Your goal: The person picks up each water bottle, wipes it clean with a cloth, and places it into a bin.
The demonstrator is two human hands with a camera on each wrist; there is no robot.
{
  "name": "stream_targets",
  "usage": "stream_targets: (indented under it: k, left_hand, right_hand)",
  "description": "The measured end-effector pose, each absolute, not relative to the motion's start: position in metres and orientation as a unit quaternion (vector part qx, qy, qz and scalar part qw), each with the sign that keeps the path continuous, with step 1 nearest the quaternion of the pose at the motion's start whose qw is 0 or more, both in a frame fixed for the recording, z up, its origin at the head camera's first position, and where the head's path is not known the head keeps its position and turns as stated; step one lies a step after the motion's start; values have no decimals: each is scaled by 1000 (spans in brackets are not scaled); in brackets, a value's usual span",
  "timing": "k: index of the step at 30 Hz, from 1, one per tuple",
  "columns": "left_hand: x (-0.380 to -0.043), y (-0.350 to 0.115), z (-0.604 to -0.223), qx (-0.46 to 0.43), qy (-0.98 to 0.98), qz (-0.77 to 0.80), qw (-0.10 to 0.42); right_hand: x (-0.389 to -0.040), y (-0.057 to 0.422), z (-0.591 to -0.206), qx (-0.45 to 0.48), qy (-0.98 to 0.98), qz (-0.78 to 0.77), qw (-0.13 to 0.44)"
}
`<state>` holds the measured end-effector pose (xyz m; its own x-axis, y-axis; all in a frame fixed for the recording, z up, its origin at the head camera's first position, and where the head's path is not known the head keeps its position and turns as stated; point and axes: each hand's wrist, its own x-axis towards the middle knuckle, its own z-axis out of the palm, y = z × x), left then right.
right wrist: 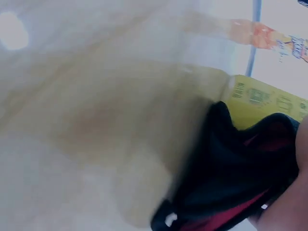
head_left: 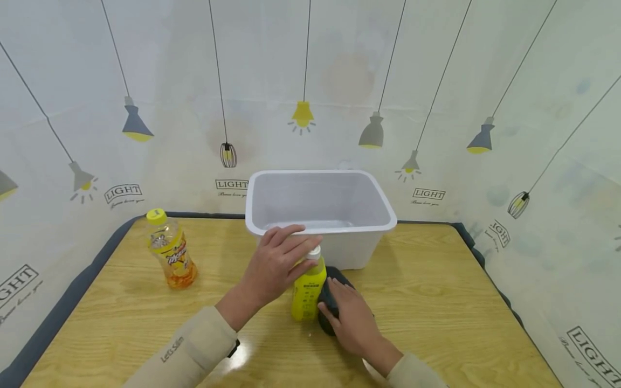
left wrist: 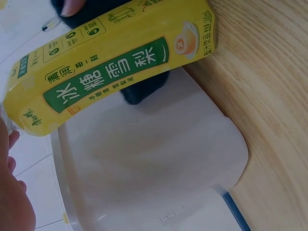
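A yellow drink bottle (head_left: 306,299) with a white cap stands upright on the wooden table, in front of the white bin. My left hand (head_left: 276,264) holds it by the cap, fingers reaching over the top. Green label panels with characters show on the bottle (left wrist: 106,72) in the left wrist view. Just right of it, my right hand (head_left: 356,320) grips a dark fabric pouch (head_left: 336,274), thumb toward the bottle. The right wrist view shows the pouch (right wrist: 231,168) with folded edges and a red lining, close against the bottle's lower part.
A white rectangular bin (head_left: 351,250) stands at the table's back, behind both hands. On the left is a clear bottle (head_left: 178,261) with a yellow cap and some orange drink. A printed fabric backdrop (head_left: 427,64) surrounds the wooden table (head_left: 436,291).
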<state>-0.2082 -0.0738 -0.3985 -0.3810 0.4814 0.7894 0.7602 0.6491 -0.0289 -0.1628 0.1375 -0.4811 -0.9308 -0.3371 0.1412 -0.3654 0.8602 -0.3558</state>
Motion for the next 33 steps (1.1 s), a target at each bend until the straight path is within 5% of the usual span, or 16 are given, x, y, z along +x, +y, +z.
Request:
stream_targets:
  k: [16, 27, 33]
  left_hand:
    - [-210, -73, -401, -382, -808, -166, 417]
    - [-210, -72, -400, -380, -803, -160, 431]
    - [-210, -73, -400, -382, -804, -164, 426]
  right_hand:
    - [-157, 136, -425, 224, -906, 285, 218]
    - [-157, 122, -407, 247, -916, 177, 262]
    - [-156, 124, -417, 235, -927, 174, 235]
